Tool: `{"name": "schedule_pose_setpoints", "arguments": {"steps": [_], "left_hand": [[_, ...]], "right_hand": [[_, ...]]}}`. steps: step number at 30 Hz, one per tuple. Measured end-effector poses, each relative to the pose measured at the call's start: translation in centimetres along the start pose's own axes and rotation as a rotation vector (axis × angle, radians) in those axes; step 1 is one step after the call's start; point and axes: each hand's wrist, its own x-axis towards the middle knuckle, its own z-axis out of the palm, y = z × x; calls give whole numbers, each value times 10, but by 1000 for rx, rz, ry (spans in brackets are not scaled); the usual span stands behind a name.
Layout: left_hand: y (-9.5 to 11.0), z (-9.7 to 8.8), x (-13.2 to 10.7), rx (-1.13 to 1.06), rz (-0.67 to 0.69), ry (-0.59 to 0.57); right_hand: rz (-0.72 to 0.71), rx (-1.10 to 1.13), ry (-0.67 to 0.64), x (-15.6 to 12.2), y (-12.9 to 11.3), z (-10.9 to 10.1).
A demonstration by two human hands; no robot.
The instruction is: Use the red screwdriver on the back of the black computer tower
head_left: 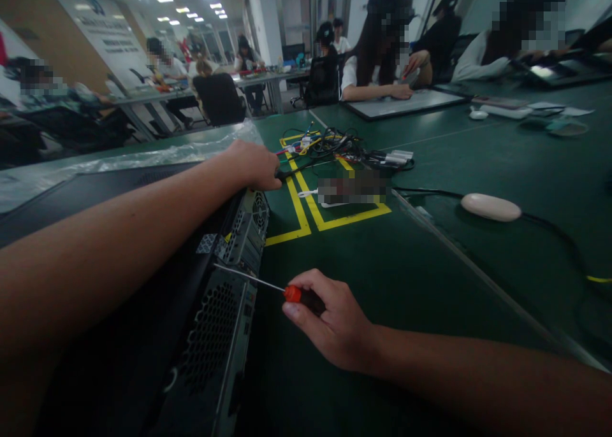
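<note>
A black desktop computer case [143, 201] lies along the left, its metal rear panel [241, 239] facing right. My right hand [337, 322] is closed round the dark and red handle of a screwdriver [292, 294]. Its thin shaft points left, and the tip meets the rear panel near the case's upper edge. Over the far rear corner of the case, my left hand [255, 164] has its fingers curled down. A black cable end [283, 175] shows beside those fingers; whether they grip it or the case edge is hidden.
Tangled cables [335, 145] and a pixelated object [354, 188] lie on the green table [430, 284] by yellow tape. A pale oval cable piece [491, 207] sits right. Clear plastic [201, 149] lies behind the case. Across the table, a person [377, 61] leans over a flat panel [406, 103].
</note>
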Motion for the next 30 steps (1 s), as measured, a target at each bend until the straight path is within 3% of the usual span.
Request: {"name": "schedule_pose_setpoints", "arguments": {"steps": [15, 24, 30], "left_hand": [[1, 0, 0, -9, -4, 4], [0, -1, -2, -27, 13, 12], [-1, 1, 0, -23, 4, 8]], "right_hand": [[-97, -80, -32, 3, 1, -2], [41, -57, -53, -1, 0, -1], [56, -47, -39, -1, 4, 2]]}}
